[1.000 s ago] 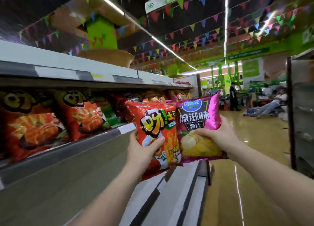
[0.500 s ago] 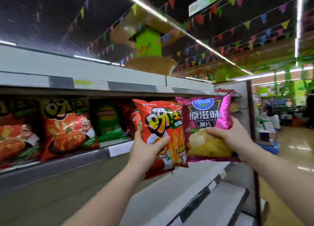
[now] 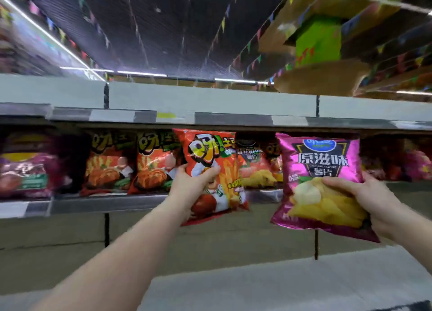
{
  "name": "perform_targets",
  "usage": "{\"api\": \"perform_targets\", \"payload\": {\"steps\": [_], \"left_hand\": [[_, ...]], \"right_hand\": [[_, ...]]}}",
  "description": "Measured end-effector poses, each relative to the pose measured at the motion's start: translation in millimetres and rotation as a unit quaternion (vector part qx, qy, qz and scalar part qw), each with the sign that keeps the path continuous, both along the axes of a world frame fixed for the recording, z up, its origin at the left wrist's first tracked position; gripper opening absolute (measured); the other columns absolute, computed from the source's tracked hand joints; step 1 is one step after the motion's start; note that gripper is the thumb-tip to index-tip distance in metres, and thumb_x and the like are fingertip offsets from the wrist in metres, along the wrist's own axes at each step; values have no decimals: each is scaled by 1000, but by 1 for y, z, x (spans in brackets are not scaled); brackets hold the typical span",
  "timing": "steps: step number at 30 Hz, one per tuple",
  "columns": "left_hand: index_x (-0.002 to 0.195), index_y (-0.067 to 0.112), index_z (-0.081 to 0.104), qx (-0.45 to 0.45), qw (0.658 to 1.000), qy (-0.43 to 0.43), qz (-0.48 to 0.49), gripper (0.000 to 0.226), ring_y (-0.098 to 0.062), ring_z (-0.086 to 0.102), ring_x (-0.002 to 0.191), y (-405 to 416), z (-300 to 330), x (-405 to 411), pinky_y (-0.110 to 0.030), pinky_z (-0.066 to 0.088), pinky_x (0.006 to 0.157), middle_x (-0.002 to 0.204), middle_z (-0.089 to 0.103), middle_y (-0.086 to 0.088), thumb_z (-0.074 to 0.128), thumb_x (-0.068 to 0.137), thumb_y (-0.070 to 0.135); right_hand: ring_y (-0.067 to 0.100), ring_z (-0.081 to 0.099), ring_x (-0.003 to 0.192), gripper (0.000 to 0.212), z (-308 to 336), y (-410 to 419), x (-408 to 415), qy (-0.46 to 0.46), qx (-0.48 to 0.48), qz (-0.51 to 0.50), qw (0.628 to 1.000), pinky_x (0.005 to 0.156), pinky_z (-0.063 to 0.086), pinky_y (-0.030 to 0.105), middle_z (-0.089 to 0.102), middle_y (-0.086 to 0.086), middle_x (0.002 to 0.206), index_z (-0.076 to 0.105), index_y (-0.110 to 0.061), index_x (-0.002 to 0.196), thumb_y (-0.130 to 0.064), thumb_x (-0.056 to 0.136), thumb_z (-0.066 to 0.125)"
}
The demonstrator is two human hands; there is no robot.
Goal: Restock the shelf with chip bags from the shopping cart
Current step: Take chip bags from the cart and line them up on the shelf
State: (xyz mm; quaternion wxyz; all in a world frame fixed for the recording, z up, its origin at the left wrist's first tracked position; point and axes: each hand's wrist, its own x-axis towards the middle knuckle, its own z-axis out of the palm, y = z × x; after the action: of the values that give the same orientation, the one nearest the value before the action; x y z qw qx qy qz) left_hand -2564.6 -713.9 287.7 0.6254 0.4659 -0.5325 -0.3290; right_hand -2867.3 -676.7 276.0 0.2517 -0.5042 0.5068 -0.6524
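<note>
Left hand: my left hand (image 3: 190, 185) is in the middle of the frame, with the fingers and thumb curled round the red chip bag (image 3: 211, 170) — I hold it by its lower left part.
Red chip bag: it stands almost upright in the air, in front of the shelf (image 3: 140, 202), and it covers part of the bags behind it.
Right hand: my right hand (image 3: 364, 201) is at the right of the frame; its fingers pinch the pink chip bag (image 3: 322, 177) from the right side, over the printed yellow chips.
Pink chip bag: it is tilted a little, top toward the left, and hangs in front of the shelf edge — well apart from the red chip bag.
Shelf: a row of orange bags (image 3: 131, 165) stands on it at the left of centre, and a dark purple bag (image 3: 25, 168), blurred, at the far left.
Above: a pale upper shelf board (image 3: 210, 100) runs across the frame.
</note>
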Motion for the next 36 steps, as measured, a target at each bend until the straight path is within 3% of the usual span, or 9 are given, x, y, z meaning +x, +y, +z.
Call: {"api": "perform_targets", "payload": {"steps": [3,6,11,15,21,25,28,31,36], "left_hand": [[137,12,38,32,999,-5,19,96,-24,55,111,-14,15,3,-38,44,97,126,54,-2,82,62,52],[132,10,45,44,997,-44,35,119,-28,60,107,-34,25,1,-44,48,95,125,59,-7,79,34,68],[134,1,44,57,993,-71,77,85,-32,51,120,-71,32,-8,-36,43,98,133,50,-12,71,74,55],[118,1,58,86,994,-48,47,73,-32,61,105,-94,34,-10,-44,48,97,116,64,-14,78,67,50],[141,3,30,40,987,-94,123,79,-31,41,129,-110,46,-4,-34,34,104,142,42,-15,68,83,40],[134,3,40,24,977,-128,170,75,-35,45,125,-112,47,-10,-43,36,106,136,49,-17,67,77,43],[133,1,38,15,962,-165,218,61,-37,46,123,-119,42,-13,-38,38,101,133,50,-19,60,88,35],[139,0,30,8,948,-217,231,61,-38,43,126,-125,33,-14,-40,37,100,138,44,-21,53,93,34],[148,8,17,-94,821,-448,341,58,-33,16,143,-124,23,-31,-41,9,117,154,18,-19,39,99,29]], "right_hand": [[30,68,90,94,2,-9,0,-41,1,50,998,88,51,51,72,7,101,62,-21,112,-43,25,90],[31,69,86,102,6,-22,0,-51,14,83,995,84,53,48,74,9,95,64,-18,110,-44,14,90],[21,70,59,47,13,-42,-1,-41,27,127,991,51,57,30,74,8,77,65,-11,104,-18,59,75],[20,68,52,24,17,-55,-7,-57,24,148,987,45,56,31,73,6,67,64,-14,94,-13,70,70],[30,71,68,91,15,-72,-17,-31,52,161,985,65,58,42,74,12,84,66,-14,101,-30,15,91],[31,70,60,77,15,-74,-23,-18,67,184,980,66,57,44,74,13,76,65,-12,100,-20,27,87],[32,71,62,100,13,-80,-24,-40,50,171,983,62,57,40,74,12,76,65,-18,93,-40,-1,89],[30,70,59,75,15,-82,-21,-39,54,181,981,64,55,38,74,13,76,64,-12,102,-30,33,87],[31,71,67,82,13,-88,-16,-41,59,176,982,63,58,41,74,14,85,67,-12,101,-32,25,89]]}}
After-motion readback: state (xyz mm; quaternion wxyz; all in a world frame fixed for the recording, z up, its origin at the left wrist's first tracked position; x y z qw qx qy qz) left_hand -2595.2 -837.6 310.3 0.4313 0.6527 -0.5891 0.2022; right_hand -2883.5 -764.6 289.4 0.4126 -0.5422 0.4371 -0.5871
